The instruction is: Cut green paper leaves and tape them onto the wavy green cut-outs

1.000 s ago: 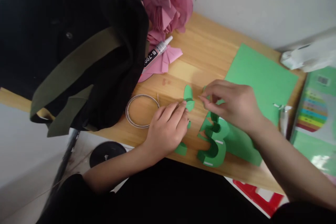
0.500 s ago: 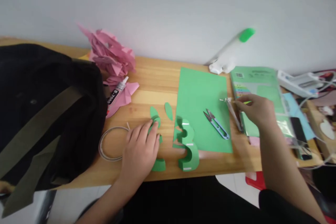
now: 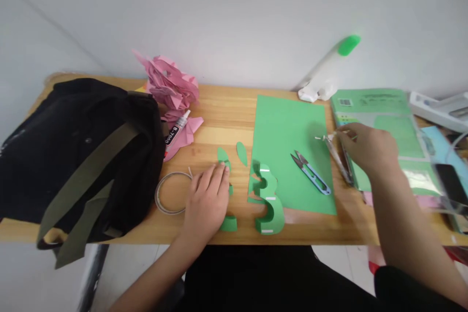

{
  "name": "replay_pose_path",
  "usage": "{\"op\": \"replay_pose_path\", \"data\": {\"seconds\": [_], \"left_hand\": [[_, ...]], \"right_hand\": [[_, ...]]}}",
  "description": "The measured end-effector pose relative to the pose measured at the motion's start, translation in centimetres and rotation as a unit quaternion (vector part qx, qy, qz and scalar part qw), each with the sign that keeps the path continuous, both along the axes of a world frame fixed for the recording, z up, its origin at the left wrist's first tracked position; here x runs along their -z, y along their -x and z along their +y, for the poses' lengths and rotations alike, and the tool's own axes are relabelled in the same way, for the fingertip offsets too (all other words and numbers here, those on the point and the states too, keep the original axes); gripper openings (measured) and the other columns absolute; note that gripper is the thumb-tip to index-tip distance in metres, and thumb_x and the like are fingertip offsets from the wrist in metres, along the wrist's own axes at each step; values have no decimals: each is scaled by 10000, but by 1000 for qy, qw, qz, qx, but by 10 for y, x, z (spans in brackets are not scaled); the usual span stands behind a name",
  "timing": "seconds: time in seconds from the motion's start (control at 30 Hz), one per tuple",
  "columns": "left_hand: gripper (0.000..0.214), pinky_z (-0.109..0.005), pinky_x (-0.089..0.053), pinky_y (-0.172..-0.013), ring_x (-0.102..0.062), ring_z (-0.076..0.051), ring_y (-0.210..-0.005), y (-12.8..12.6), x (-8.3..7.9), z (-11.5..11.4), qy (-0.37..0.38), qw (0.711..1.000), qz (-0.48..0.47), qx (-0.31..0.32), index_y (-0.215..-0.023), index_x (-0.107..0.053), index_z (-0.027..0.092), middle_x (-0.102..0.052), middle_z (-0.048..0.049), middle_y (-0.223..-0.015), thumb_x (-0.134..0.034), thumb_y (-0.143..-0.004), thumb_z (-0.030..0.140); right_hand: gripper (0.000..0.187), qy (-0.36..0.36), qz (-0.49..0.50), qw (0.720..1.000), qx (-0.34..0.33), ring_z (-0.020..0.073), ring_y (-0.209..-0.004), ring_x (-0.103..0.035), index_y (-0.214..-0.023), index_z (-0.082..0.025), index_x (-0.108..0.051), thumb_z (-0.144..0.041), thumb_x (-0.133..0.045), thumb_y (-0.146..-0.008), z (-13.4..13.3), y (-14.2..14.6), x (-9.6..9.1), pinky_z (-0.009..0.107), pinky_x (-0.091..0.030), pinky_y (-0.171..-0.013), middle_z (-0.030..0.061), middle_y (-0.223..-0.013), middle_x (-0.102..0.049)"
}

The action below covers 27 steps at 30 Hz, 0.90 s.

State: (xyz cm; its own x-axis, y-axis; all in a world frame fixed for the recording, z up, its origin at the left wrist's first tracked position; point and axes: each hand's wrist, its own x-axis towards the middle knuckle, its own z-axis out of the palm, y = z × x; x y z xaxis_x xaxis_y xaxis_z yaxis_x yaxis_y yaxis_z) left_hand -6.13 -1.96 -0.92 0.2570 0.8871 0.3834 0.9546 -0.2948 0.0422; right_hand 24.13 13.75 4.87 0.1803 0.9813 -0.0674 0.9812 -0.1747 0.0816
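Note:
My left hand (image 3: 208,200) lies palm down over a green paper shape (image 3: 229,224) that stands up from the wood; its fingers are stretched out and most of the shape is hidden beneath them. Beside it stands a green paper figure 3 (image 3: 272,200) with white strips on its upper edge. My right hand (image 3: 360,148) is closed in a pinch by small white scraps (image 3: 323,137) at the end of a slim, shiny tool (image 3: 339,161); what the fingertips hold is unclear. Thread snips (image 3: 310,173) with blue handles lie on a green sheet (image 3: 288,126).
Left of my hand lie a tape ring (image 3: 158,195) and a black bag (image 3: 80,156). Behind are crumpled pink paper (image 3: 171,83) and a B-7000 glue tube (image 3: 177,131). A green-tipped white bottle (image 3: 329,73) leans on the wall near a green packet (image 3: 391,131).
The view has shifted, so everything sits differently in it and more of the bag shows. My left hand stays on the paper shape; my right hand remains by the white scraps.

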Motion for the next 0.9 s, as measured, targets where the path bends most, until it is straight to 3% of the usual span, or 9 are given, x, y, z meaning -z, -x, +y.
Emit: {"op": "replay_pose_path", "data": {"seconds": [0.23, 0.43, 0.63, 0.77, 0.9], "left_hand": [[268, -404, -473, -829, -629, -288, -1006, 3, 5, 0, -36, 999, -3, 26, -1120, -632, 41, -688, -153, -1144, -531, -881, 106], [284, -400, -502, -818, -636, -287, -1012, 3, 9, -1, -40, 999, 2, 28, -1143, -616, 37, -675, -172, -1165, -520, -880, 83], [334, -410, -511, -837, -621, -293, -1051, 5, 13, -3, -27, 999, -1, 34, -1201, -592, 59, -646, -198, -1203, -470, -891, 80], [357, -415, -512, -835, -600, -299, -1068, 3, 14, -4, -14, 999, -1, 32, -1214, -598, 104, -633, -194, -1209, -452, -889, 72], [354, -424, -519, -847, -572, -273, -1048, 1, 12, -2, 23, 998, -51, -11, -1154, -638, 168, -615, -148, -1155, -435, -882, 67]], "right_hand": [[230, -46, 83, 995, -24, 192, -713, -619, -879, -173, -723, -178, -590, -691, 7, -13, 0, 287, -424, -641, 96, -934, -684], [193, -38, 108, 993, -10, 226, -675, -622, -811, -206, -682, -224, -516, -713, 9, -19, -2, 325, -448, -647, 48, -697, -679], [234, 5, 121, 992, -42, 228, -681, -624, -898, -198, -642, -213, -443, -775, 7, -17, 0, 327, -441, -681, 58, -713, -690], [162, 21, 115, 990, -78, 234, -743, -607, -765, -201, -634, -154, -492, -704, 6, -16, -1, 325, -427, -701, 90, -818, -681], [167, 19, 119, 987, -103, 215, -744, -594, -682, -194, -631, -107, -490, -661, 6, -18, -3, 326, -434, -721, 99, -890, -667]]}}
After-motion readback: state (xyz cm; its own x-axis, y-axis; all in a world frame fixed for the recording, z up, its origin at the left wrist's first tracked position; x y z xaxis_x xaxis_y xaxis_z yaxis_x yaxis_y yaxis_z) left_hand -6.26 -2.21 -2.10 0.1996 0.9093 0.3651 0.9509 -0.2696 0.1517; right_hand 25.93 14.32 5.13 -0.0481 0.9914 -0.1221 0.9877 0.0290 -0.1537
